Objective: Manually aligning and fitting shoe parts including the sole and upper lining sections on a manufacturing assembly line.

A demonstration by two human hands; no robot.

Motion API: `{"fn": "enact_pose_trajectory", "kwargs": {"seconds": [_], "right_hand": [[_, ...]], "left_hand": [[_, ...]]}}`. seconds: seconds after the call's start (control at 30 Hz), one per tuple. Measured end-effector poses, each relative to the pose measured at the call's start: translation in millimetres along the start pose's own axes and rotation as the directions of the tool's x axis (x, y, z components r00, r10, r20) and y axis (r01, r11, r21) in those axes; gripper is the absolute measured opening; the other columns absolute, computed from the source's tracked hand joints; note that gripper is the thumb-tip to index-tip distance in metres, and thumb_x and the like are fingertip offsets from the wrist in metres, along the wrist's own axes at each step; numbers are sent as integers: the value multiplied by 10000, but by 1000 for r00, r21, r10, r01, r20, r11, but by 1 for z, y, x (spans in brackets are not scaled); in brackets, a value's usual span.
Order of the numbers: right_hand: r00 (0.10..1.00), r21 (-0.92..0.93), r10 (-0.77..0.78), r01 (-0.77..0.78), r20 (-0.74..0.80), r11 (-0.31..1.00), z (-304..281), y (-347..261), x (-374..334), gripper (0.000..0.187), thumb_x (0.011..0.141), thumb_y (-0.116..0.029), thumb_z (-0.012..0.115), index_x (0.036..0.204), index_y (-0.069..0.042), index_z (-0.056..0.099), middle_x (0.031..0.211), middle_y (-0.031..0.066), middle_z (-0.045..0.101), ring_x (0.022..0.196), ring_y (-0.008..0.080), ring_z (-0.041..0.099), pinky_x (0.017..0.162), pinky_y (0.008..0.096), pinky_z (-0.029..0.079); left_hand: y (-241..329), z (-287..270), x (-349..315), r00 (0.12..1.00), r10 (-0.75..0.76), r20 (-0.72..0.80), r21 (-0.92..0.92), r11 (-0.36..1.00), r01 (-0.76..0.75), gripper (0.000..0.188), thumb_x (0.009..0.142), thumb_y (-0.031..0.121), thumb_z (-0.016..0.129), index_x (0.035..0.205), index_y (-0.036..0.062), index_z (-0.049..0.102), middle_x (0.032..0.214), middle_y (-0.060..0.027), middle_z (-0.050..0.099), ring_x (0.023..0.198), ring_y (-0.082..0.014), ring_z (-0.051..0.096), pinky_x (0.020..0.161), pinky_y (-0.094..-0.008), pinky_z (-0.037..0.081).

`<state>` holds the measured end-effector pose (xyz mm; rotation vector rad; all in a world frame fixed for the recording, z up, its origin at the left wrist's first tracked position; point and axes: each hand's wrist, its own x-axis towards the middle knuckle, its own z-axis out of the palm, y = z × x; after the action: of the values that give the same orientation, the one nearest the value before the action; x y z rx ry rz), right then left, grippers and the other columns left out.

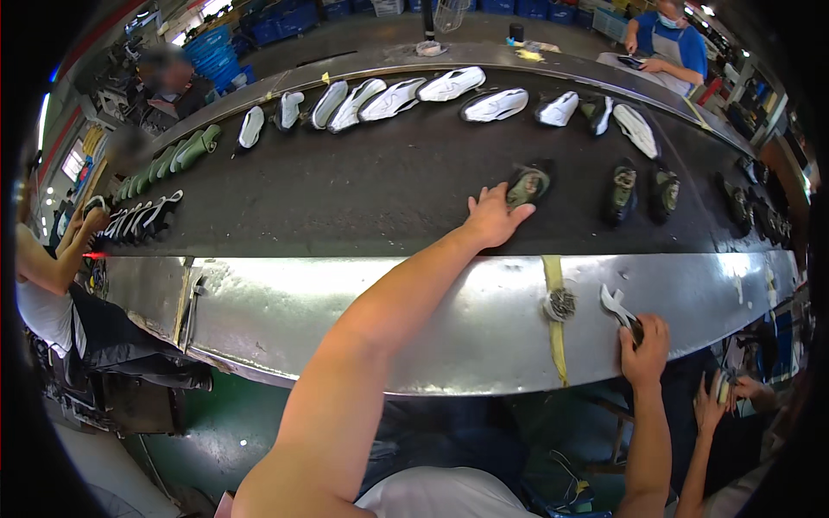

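Note:
On the dark belt lies a dark green shoe (528, 186), slightly blurred, with its inside facing up. My left hand (494, 216) reaches over to its near end with fingers and thumb spread; the fingertips are at the shoe's edge. Closed over the near metal ledge, my right hand (646, 350) grips the dark handle of a metal hand tool (617, 304). The tool's pale, forked head points away from me. Beside it, a round cup of nails (560, 305) sits on a yellow tape strip (554, 363).
White shoes (389, 101) line the belt's far side; several dark shoes (622, 194) stand to the right. Green pieces (177, 157) and striped shoes (142, 216) lie left. Co-workers stand left (52, 276) and far right (669, 52); another's hands (712, 401) work near my right.

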<state>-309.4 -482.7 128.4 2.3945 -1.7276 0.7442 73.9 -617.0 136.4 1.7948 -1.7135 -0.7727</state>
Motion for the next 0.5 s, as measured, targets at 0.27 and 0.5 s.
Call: {"fn": "enact_pose_trajectory", "kwargs": {"seconds": [0.27,0.5], "right_hand": [[998,38,18,-20,56,999,2,-5,8,376,850,-216,693,1121,25,596,1136,244,572,1039,436,547,930,502,440],[966,-112,75,-48,249,993,-5,-11,14,365,932,-275,667,1206,-33,670,1122,217,668,1028,415,626,950,505,474]], "left_hand": [[-143,-88,116,617,234,-752,212,971,-110,456,957,361,614,1220,-10,635,1447,-329,411,1383,-475,340,1172,-502,280],[-243,-219,175,903,-28,-429,537,796,280,589,933,638,486,1214,183,732,1562,-258,344,1497,-424,187,1219,-521,152]]}}
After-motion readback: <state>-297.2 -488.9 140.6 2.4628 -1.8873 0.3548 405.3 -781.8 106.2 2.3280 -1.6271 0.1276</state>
